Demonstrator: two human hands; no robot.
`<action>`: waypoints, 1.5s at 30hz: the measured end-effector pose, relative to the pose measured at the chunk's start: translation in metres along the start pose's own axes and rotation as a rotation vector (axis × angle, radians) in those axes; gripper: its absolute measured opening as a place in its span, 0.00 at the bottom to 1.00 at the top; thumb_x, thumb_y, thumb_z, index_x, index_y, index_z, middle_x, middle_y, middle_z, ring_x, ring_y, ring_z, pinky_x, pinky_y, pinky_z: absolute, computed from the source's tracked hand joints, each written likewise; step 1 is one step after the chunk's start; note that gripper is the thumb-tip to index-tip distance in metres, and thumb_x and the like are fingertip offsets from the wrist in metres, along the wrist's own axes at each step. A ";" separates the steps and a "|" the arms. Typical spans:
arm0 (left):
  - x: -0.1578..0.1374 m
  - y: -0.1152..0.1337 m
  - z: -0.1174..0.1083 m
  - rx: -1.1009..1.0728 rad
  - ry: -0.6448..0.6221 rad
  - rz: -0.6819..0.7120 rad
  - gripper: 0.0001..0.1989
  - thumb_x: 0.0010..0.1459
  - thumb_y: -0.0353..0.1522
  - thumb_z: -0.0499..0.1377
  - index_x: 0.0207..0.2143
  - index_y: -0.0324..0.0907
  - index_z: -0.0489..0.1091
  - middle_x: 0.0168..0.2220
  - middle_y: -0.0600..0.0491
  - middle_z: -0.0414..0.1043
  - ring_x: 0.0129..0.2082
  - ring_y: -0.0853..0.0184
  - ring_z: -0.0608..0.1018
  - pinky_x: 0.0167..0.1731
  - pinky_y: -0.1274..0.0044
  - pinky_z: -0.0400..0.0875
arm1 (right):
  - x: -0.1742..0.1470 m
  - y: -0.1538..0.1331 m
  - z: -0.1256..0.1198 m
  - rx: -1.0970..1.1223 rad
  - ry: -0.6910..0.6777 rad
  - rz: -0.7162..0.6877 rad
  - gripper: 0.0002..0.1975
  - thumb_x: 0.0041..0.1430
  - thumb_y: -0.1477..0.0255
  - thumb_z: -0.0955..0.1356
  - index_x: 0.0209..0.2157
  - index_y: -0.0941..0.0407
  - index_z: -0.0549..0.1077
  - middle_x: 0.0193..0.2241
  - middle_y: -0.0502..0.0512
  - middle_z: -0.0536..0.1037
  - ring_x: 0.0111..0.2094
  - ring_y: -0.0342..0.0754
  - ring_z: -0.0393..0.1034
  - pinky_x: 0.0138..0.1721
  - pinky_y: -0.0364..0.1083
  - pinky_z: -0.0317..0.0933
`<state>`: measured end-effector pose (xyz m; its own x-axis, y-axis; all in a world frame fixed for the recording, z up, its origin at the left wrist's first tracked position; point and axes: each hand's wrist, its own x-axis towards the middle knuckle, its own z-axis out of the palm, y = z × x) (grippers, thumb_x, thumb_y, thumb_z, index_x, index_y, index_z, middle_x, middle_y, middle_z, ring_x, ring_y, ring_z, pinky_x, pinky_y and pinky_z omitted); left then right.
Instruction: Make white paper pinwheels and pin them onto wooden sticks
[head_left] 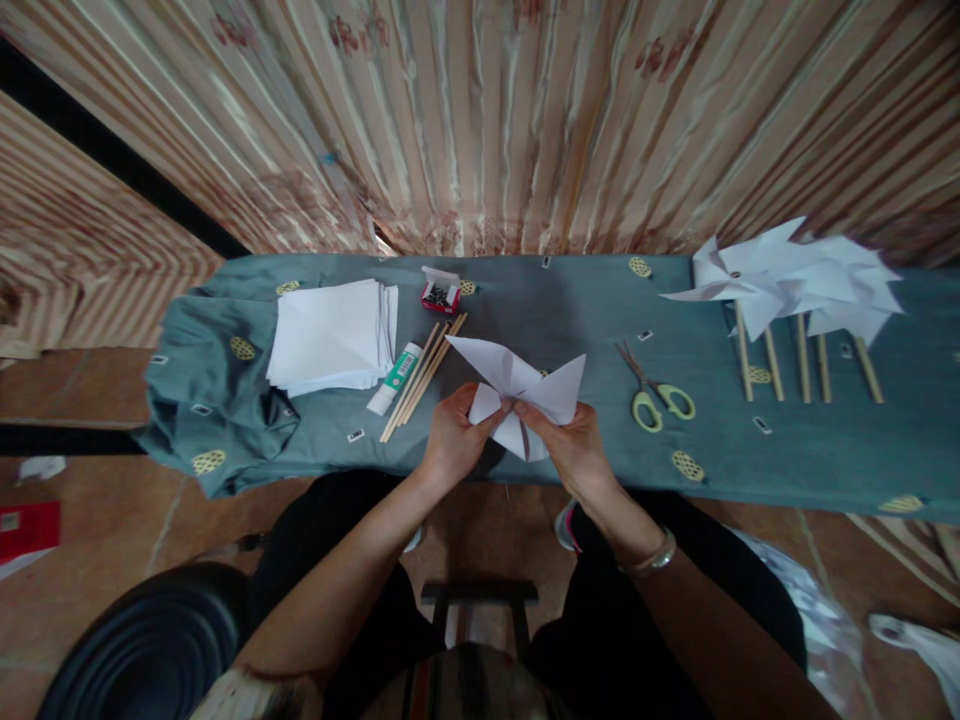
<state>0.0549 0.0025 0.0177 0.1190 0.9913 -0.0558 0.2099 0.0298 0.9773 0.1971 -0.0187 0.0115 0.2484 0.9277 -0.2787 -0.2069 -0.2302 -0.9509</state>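
A white paper pinwheel (555,392) is held over the front edge of the cloth-covered table, its pointed blades spread out. My left hand (456,432) grips its left side, the thumb pressed near the centre. From the right, my right hand (564,446) pinches it too, and both thumb tips meet at the middle. The fingers behind the paper are hidden. Just left of the hands lie several thin wooden sticks (424,380) and a green-and-white glue stick (394,378). Scissors with light green handles (651,392) rest open to the right.
A stack of white paper (330,335) lies on the left of the green cloth (570,300). Behind the sticks stands a small red box (441,292) of dark pins or tacks. Finished pinwheels (780,275) on sticks lie at the right. A pleated curtain (510,120) hangs behind.
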 end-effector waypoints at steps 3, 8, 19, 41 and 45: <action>0.000 0.000 0.000 0.004 -0.005 -0.002 0.13 0.54 0.41 0.64 0.26 0.40 0.72 0.25 0.55 0.69 0.26 0.69 0.71 0.26 0.78 0.64 | 0.000 0.000 0.000 0.007 0.004 0.006 0.17 0.38 0.61 0.78 0.28 0.58 0.80 0.29 0.57 0.84 0.31 0.53 0.77 0.36 0.52 0.72; 0.000 0.000 -0.001 0.019 -0.007 0.006 0.14 0.54 0.41 0.64 0.25 0.40 0.72 0.26 0.54 0.69 0.27 0.68 0.72 0.27 0.78 0.65 | 0.001 0.001 -0.001 -0.009 -0.001 0.009 0.18 0.39 0.60 0.77 0.29 0.59 0.80 0.30 0.59 0.84 0.32 0.54 0.78 0.39 0.54 0.72; 0.000 0.001 -0.002 0.011 0.005 -0.051 0.15 0.53 0.43 0.65 0.26 0.40 0.71 0.25 0.55 0.70 0.25 0.69 0.71 0.26 0.78 0.62 | 0.001 -0.003 0.000 0.007 0.005 -0.011 0.16 0.38 0.61 0.78 0.27 0.57 0.80 0.28 0.55 0.84 0.30 0.51 0.78 0.35 0.49 0.73; 0.003 0.004 -0.001 -0.171 -0.028 -0.160 0.12 0.48 0.40 0.67 0.26 0.40 0.73 0.23 0.55 0.72 0.23 0.69 0.71 0.26 0.78 0.63 | 0.002 -0.003 -0.003 -0.013 -0.013 -0.016 0.17 0.36 0.61 0.79 0.27 0.57 0.81 0.28 0.55 0.84 0.31 0.53 0.78 0.34 0.50 0.73; 0.004 0.002 -0.001 -0.173 -0.026 -0.166 0.14 0.46 0.42 0.67 0.25 0.39 0.74 0.22 0.55 0.72 0.22 0.69 0.70 0.24 0.78 0.63 | 0.003 -0.003 -0.004 -0.012 -0.014 -0.015 0.17 0.36 0.61 0.79 0.27 0.57 0.81 0.28 0.54 0.84 0.30 0.52 0.78 0.34 0.49 0.73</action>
<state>0.0548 0.0064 0.0195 0.1219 0.9674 -0.2220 0.0592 0.2161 0.9746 0.2020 -0.0166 0.0131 0.2381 0.9352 -0.2622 -0.1914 -0.2195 -0.9567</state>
